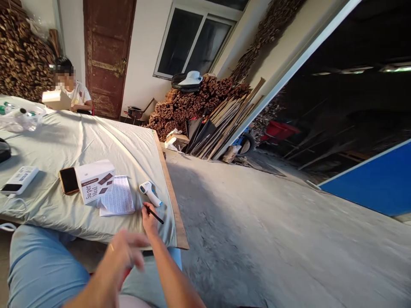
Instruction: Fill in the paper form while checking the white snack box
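My right hand (pixel 149 221) rests at the near right part of the cloth-covered table (pixel 128 149), its fingers closed around a black pen (pixel 154 214). Just beyond it lies a white infrared thermometer (pixel 150 194) with blue trim. My left hand (pixel 126 250) is raised in front of the table edge, smeared by motion; its fingers look apart and nothing shows in them. Printed paper sheets (pixel 120 197) lie left of the thermometer, partly under a white "Su-per Meal" box (pixel 96 182). A phone (pixel 68 180) sits against the box's left side.
A white power bank (pixel 21 179) with a cable lies at the table's left. Across the table sits another person (pixel 81 94) beside a pale box (pixel 57 99) and a clear plastic bag (pixel 24 117). Bundled firewood (pixel 192 102) lines the wall; concrete floor (pixel 272 239) extends right.
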A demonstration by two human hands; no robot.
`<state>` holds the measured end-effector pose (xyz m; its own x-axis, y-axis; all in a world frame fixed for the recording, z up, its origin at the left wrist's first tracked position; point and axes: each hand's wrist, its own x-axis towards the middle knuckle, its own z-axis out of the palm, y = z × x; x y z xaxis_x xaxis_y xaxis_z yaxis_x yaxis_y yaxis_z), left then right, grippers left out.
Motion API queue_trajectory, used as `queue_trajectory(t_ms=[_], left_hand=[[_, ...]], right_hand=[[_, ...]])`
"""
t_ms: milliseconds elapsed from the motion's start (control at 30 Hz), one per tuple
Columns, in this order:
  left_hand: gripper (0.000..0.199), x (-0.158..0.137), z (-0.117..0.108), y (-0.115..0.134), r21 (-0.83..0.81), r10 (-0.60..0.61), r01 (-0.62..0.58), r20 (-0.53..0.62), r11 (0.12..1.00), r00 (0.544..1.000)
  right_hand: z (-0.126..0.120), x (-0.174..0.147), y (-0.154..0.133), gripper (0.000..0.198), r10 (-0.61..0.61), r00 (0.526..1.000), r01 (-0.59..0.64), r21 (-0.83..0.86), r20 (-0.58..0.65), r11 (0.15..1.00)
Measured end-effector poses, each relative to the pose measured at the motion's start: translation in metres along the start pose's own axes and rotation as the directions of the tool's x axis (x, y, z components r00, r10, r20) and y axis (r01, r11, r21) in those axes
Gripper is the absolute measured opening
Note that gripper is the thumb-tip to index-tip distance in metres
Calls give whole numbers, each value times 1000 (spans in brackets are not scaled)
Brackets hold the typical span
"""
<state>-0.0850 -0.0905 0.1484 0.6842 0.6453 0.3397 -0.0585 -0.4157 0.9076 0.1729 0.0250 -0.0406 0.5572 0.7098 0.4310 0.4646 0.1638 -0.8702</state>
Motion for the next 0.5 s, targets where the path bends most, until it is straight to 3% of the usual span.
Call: queue_trajectory(t_ms=[67, 100, 133, 200, 267, 300, 400, 433, 500], left_hand=[[58, 31, -29, -34, 54, -70, 86, -257, 995, 964], [62, 45, -46, -51, 69, -127, 197, -555, 978, 822], [75, 58, -66, -66, 47, -173, 295, -717, 954, 675], [97, 77, -104, -90, 29, -217, 428, -830, 903, 514], [107, 87, -134, -103, 46, -239, 542, -864, 839, 443], [111, 90, -146, -107, 40, -264, 568, -857, 822, 443], [115, 97, -166, -108, 62, -330, 504, -686, 862, 649], [114, 100, -170, -107, 56, -344, 483, -630, 874, 696], [108, 109, -176, -103, 20, -386, 484, -576, 875, 721]], right_hand=[[0, 0, 0, 34, -12, 1000, 12, 3, -19, 1000], [0, 0, 0, 33, -22, 999, 22, 6, -26, 1000], [0, 0, 0, 31, -33, 999, 33, 10, -32, 999], [0, 1, -2, 29, -49, 998, 50, 21, -31, 999], [0, 2, -6, 29, -52, 998, 53, 32, -26, 998], [-1, 2, -8, 30, -52, 998, 52, 37, -25, 998], [-1, 3, -14, 30, -53, 998, 55, 61, -31, 997], [-1, 3, -16, 30, -53, 998, 55, 65, -35, 996], [-1, 4, -18, 28, -49, 998, 52, 73, -40, 996]])
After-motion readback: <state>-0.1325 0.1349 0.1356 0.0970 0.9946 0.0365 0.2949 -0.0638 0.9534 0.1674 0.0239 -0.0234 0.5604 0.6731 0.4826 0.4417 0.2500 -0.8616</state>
